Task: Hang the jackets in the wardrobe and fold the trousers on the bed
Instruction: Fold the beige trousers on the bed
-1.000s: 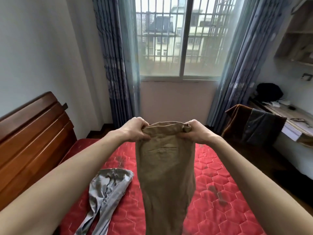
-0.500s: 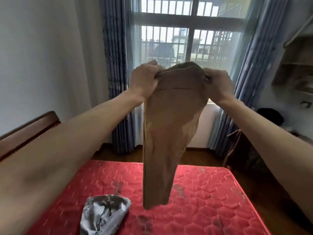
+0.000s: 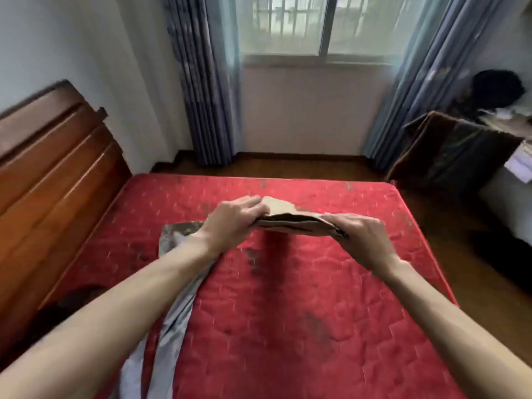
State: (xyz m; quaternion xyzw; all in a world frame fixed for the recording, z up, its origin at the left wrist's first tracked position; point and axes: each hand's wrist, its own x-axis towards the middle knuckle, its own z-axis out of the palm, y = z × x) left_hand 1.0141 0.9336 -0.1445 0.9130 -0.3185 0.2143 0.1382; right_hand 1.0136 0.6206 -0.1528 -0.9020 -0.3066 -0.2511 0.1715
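I hold the tan trousers (image 3: 293, 218) by the waistband above the red mattress (image 3: 288, 312). My left hand (image 3: 233, 220) grips the band's left end and my right hand (image 3: 359, 234) grips its right end. The waistband is stretched level between them, seen edge-on. The legs are hidden from me behind the band. Grey trousers (image 3: 172, 312) lie unfolded on the mattress under my left forearm, running toward the near edge.
A wooden headboard (image 3: 51, 174) runs along the left. Blue curtains (image 3: 204, 82) frame the window at the far wall. At the right stands a chair draped with dark clothing (image 3: 449, 151) beside a desk (image 3: 515, 156). Wooden floor surrounds the bed.
Both hands have swung the tan trousers down from high in front of the window to just above the mattress. The view has tilted down toward the bed.
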